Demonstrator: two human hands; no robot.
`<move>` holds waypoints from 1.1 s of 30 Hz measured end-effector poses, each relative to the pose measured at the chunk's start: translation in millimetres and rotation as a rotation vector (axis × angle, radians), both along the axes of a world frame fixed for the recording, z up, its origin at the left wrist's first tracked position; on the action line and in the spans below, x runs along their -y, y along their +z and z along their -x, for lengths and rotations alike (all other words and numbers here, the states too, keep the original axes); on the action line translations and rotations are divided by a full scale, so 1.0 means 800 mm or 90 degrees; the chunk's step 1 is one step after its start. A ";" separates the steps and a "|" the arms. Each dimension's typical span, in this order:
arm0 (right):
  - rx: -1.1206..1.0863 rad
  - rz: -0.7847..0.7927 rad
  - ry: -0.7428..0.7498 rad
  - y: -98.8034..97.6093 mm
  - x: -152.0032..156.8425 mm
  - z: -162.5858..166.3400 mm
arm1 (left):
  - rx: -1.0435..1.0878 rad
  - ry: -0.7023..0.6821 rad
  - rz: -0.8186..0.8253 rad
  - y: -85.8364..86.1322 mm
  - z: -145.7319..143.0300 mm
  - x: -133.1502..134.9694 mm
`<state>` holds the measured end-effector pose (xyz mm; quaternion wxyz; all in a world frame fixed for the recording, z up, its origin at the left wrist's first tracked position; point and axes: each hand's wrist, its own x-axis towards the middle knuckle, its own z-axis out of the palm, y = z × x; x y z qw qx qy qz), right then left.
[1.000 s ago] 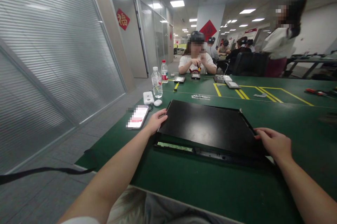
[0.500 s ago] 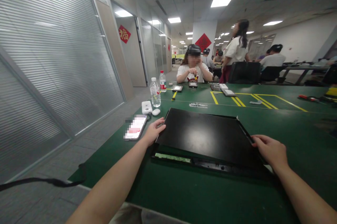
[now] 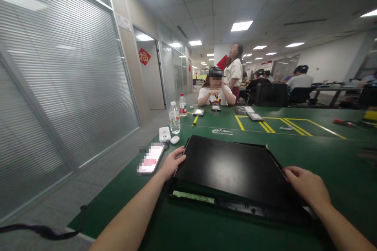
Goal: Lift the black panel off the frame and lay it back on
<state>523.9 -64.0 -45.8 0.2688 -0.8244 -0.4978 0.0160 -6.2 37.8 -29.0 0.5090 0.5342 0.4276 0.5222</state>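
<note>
A flat black display panel [image 3: 229,168] lies in front of me, set a little askew in a shallow black frame [image 3: 259,209]. Along the near edge a strip of green circuit board [image 3: 193,196] shows. My left hand [image 3: 171,163] grips the panel's left edge, thumb on top and fingers along the side. On the opposite side, my right hand [image 3: 308,188] pinches the right edge between thumb and fingers. The undersides of panel and frame are hidden, as are some fingertips.
Left of the panel are a phone [image 3: 151,158], a white charger-like block [image 3: 164,134], a white earbud case [image 3: 174,140] and water bottles [image 3: 174,119]. Metal strips [image 3: 222,131] lie beyond it. A seated person [image 3: 216,92] works across the green table [image 3: 330,160]; another stands behind.
My view has tilted upward, so the table sits lower in the picture. Both hands keep their hold on the panel's edges. The standing person has moved left, behind the seated one.
</note>
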 end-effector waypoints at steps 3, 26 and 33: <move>0.003 0.022 0.005 0.005 0.002 0.005 | 0.009 0.001 0.009 -0.001 0.001 -0.001; -0.045 -0.016 -0.007 0.015 0.013 0.004 | 0.126 0.039 0.148 0.014 -0.021 0.024; -0.107 0.010 -0.023 0.025 0.028 0.008 | 0.120 0.037 0.147 0.014 -0.023 0.025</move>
